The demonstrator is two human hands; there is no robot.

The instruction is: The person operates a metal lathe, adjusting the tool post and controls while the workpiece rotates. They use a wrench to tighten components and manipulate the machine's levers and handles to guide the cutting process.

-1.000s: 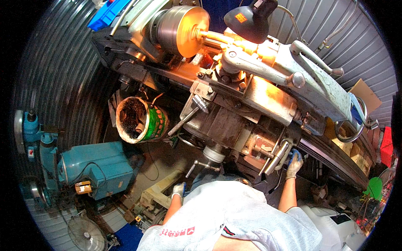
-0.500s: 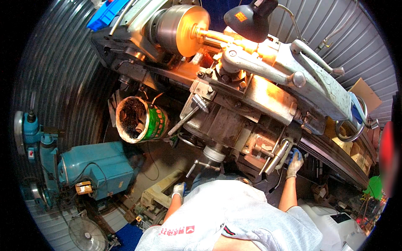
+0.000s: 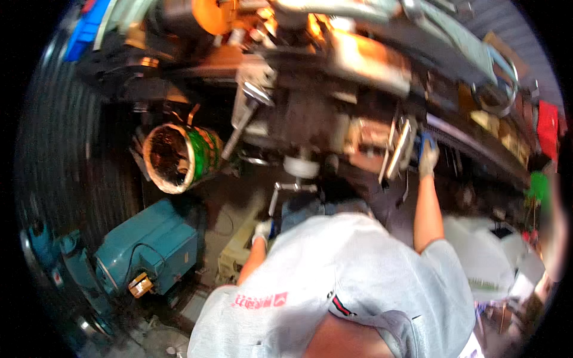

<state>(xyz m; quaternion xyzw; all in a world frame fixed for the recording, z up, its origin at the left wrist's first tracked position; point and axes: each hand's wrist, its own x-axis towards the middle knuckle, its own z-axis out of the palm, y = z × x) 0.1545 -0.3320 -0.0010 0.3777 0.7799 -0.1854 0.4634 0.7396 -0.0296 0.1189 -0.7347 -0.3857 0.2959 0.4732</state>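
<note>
My right hand [image 3: 428, 156], in a white glove with blue on the finger side, is at the right side of the lathe carriage, beside its metal levers [image 3: 397, 149]. Its fingers are smeared by motion, so I cannot tell whether it grips a lever. Low by my left leg is my left hand [image 3: 262, 231], gloved the same way. Nothing shows in it, and blur hides how its fingers lie. Between the hands, the cross-slide crank handle [image 3: 295, 187] sticks out toward me. The orange-lit chuck [image 3: 213, 15] is cut off by the top edge.
A green bucket [image 3: 206, 156] with dark contents stands left of the carriage. Farther left are a teal machine [image 3: 149, 244] and a corrugated wall [image 3: 62, 161]. The lathe bed [image 3: 477, 149] runs off to the right, with a handwheel [image 3: 498, 98] above it.
The view has tilted downward and is now blurred; the lathe sits higher in it and the chuck is partly cut off. My right hand stays by the carriage levers, my left by my leg.
</note>
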